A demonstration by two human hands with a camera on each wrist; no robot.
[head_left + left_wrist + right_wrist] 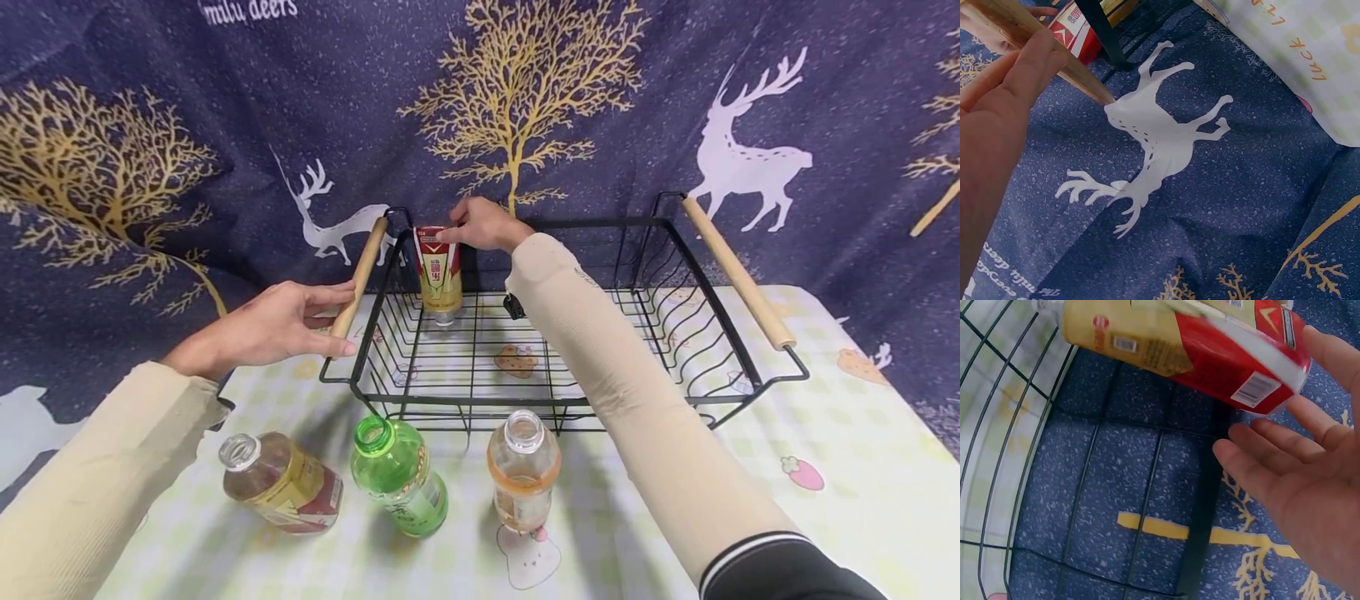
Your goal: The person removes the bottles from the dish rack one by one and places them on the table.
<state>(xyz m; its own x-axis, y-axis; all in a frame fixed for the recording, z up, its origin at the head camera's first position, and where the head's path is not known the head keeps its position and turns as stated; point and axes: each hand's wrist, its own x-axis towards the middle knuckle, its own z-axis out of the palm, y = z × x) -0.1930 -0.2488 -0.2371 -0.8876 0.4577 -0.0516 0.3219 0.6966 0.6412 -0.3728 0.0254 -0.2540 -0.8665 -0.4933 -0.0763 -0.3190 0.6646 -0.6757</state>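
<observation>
In the head view an upside-down plastic drink bottle with a red and gold label (440, 271) leans in the back left corner of a black wire basket (472, 401), its clear neck down at the wire floor. My right hand (487, 225) pinches its raised base between thumb and index finger; the other fingers (1254, 462) are extended beside it in the right wrist view. My left hand (281, 325) holds the basket's left wooden handle (367, 258), index finger and thumb over the wood. The left wrist view shows a fingertip against this handle (1082, 78).
Three uncapped bottles stand before the basket: a brownish one (288, 487), a green one (401, 479) and a clear one with an orange band (522, 475). A second wooden handle (738, 271) spans the basket's right side. A dark patterned cloth (315, 100) hangs behind.
</observation>
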